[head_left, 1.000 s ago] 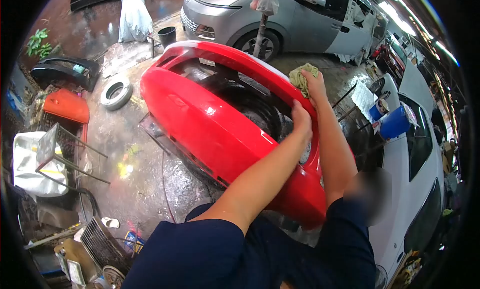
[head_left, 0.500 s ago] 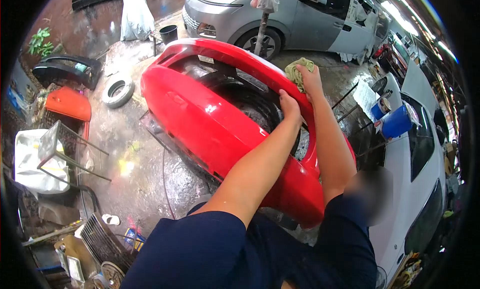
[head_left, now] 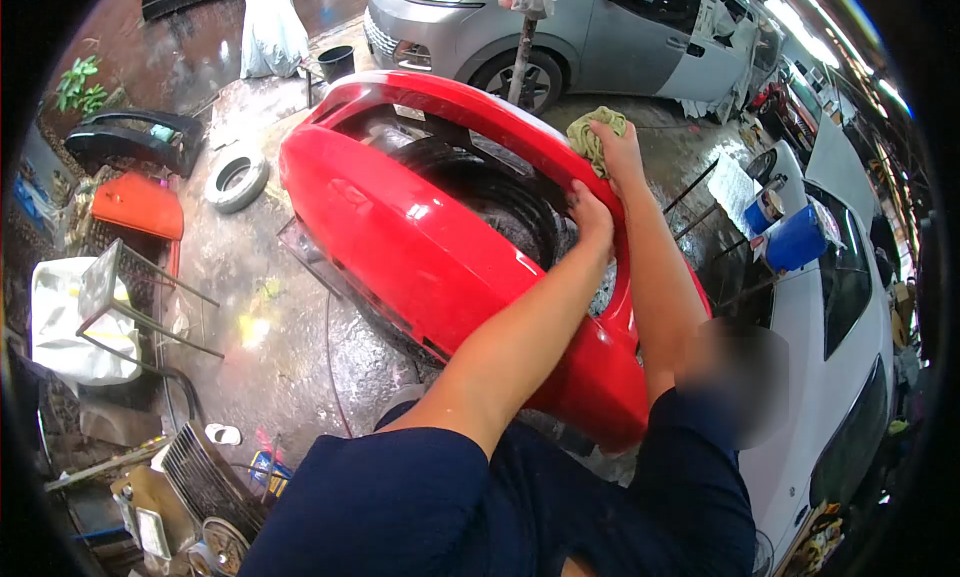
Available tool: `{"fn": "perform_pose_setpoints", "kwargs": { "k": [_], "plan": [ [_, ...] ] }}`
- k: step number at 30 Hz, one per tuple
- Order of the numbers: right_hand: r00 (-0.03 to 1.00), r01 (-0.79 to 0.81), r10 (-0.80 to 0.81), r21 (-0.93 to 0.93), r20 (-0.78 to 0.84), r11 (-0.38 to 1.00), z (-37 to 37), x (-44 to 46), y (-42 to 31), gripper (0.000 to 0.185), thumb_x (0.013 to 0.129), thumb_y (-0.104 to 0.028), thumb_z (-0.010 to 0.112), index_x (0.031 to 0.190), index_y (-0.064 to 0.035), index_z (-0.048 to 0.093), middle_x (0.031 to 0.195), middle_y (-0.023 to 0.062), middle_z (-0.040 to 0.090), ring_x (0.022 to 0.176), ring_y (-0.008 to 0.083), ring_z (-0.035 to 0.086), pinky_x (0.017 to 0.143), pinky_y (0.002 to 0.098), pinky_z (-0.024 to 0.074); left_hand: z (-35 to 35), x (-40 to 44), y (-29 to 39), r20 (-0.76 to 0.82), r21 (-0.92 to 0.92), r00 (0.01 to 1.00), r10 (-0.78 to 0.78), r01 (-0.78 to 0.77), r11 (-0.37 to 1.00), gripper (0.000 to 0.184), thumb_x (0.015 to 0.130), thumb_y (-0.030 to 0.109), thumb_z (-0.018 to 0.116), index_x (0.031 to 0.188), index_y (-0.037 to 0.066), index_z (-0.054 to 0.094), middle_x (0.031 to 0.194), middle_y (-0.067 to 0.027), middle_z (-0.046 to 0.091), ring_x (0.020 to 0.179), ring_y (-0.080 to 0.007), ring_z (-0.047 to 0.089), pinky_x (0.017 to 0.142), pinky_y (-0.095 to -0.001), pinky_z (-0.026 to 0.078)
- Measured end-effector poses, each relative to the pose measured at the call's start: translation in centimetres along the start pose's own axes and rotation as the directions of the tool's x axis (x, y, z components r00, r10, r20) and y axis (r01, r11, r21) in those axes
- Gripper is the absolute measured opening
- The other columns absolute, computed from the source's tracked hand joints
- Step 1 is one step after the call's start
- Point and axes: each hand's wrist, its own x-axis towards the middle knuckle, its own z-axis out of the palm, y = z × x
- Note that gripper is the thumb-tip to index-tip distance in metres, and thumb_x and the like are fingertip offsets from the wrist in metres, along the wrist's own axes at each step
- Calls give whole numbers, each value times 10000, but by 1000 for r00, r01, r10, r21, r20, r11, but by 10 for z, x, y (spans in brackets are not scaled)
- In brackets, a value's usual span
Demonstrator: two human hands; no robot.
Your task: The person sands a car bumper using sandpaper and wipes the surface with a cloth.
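A glossy red car bumper stands in front of me, wet-looking and propped above the floor. My right hand is closed around a crumpled green cloth and presses it to the outer side of the bumper's far rim. Inside the bumper's long opening, my left hand grips the same rim from the inner side, just below the cloth. Some of its fingertips are hidden by the hand itself. Through the opening a black tyre shows beneath the bumper.
A silver van stands beyond the bumper, and a white car is close on my right. Blue cans sit on the right. On the left are a loose tyre, a metal stool and an orange panel. The floor is wet.
My left hand has shifted slightly right and down along the inner rim. The cloth and my right hand have moved slightly up and left. The bumper has tilted or shifted very little.
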Motion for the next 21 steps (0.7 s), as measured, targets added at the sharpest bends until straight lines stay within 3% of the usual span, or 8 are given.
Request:
{"fn": "perform_pose_setpoints", "kwargs": {
  "k": [5, 7, 9, 10, 13, 16, 18, 21],
  "plan": [
    [999, 10, -4, 148, -40, 989, -5, -3, 0, 383, 900, -171, 751, 1190, -11, 558, 1036, 98, 674, 920, 180, 674, 810, 327, 552, -20, -73, 31, 238, 371, 906, -349, 247, 895, 795, 1072, 604, 304, 1480, -60, 459, 1496, -266, 509, 1383, -387, 478, 1133, -473, 362],
    [997, -45, 60, 270, -46, 962, -7, -14, -14, 384, 919, -191, 748, 1207, -30, 551, 1045, 98, 670, 926, 179, 676, 815, 323, 555, -42, -71, 65, 311, 342, 883, -351, 240, 908, 706, 1050, 667, 345, 1234, 48, 631, 1134, -115, 680, 988, -210, 642, 811, -402, 519],
    [996, -59, 80, 351, -46, 934, -6, -27, -31, 388, 944, -242, 740, 1217, -48, 544, 1059, 100, 665, 934, 181, 676, 826, 322, 558, -45, -107, 142, 211, 236, 952, -223, 172, 956, 700, 1039, 711, 317, 1202, 89, 594, 939, -56, 686, 775, -200, 673, 671, -365, 556],
    [997, -50, 71, 370, -41, 928, -4, -35, -41, 395, 959, -283, 734, 1219, -55, 542, 1069, 103, 662, 939, 183, 675, 834, 322, 559, -56, -92, 154, 263, 193, 937, -231, 183, 964, 700, 1053, 681, 307, 1293, 79, 572, 1111, -105, 695, 869, -290, 736, 722, -449, 617],
    [987, 159, -160, 134, 1, 978, 10, -61, -50, 521, 1010, -480, 657, 1296, -65, 525, 1107, 87, 649, 1014, 170, 645, 889, 339, 549, -59, -69, 191, 347, 166, 932, -108, 52, 985, 773, 1013, 762, 284, 1338, 106, 533, 1149, -107, 674, 923, -253, 722, 695, -418, 611],
    [944, -80, -12, 266, 328, 961, 33, -108, -70, 593, 1084, -516, 484, 1447, -48, 521, 1309, 50, 618, 1243, 155, 547, 1077, 332, 429, -49, -68, 219, 486, 14, 868, -106, 114, 993, 621, 1007, 606, 510, 1359, 94, 520, 1227, -100, 642, 1048, -257, 684, 837, -424, 590],
    [942, 60, -79, 68, 328, 996, 27, -121, -85, 535, 1101, -473, 454, 1403, -47, 570, 1300, 45, 631, 1243, 150, 548, 1074, 320, 423, -53, -56, 221, 535, 39, 844, -41, 24, 999, 559, 977, 455, 664, 1366, 81, 517, 1262, -101, 626, 1111, -267, 659, 915, -415, 564],
    [987, -25, 37, -78, 159, 997, 17, -124, -100, 481, 1074, -467, 500, 1287, -63, 653, 1209, 36, 663, 1136, 133, 582, 1001, 301, 442, -58, -58, 218, 503, 202, 827, 250, -394, 897, 529, 865, 178, 775, 1325, 45, 550, 1244, -106, 630, 1167, -265, 635, 978, -388, 528]
  ]
}}
